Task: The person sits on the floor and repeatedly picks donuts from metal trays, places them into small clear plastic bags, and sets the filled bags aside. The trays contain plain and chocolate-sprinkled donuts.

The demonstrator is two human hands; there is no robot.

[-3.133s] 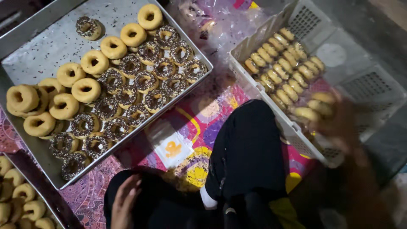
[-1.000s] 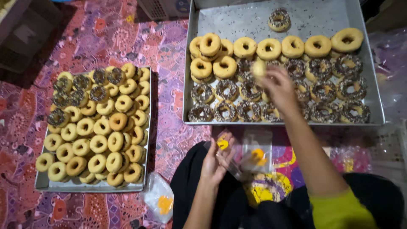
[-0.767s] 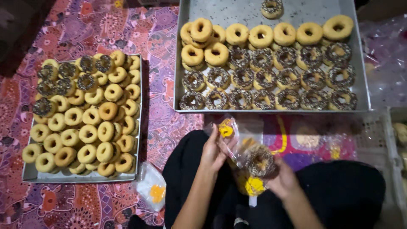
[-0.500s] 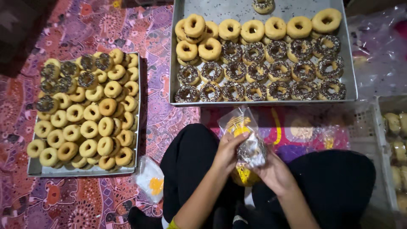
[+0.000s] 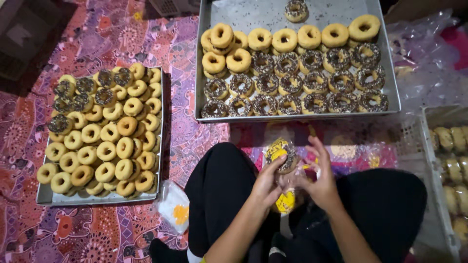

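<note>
My left hand (image 5: 267, 184) and my right hand (image 5: 319, 178) are together over my lap, both gripping a clear plastic bag (image 5: 282, 157) with yellow print that holds a sprinkled doughnut. My legs in black trousers (image 5: 222, 190) lie under the hands. Just beyond the hands stands a large metal tray (image 5: 253, 13) with rows of plain glazed doughnuts (image 5: 285, 39) and chocolate-sprinkled doughnuts (image 5: 287, 84).
A smaller tray (image 5: 47, 197) heaped with plain and sprinkled doughnuts sits at the left on a patterned purple mat (image 5: 39, 131). A white crate (image 5: 429, 122) with bagged doughnuts is at the right edge. A loose bag (image 5: 174, 208) lies by my left knee.
My right hand took a sprinkled doughnut from the far tray and brought it back. The doughnut went into the bag, and both hands now hold the bag low over my lap.
</note>
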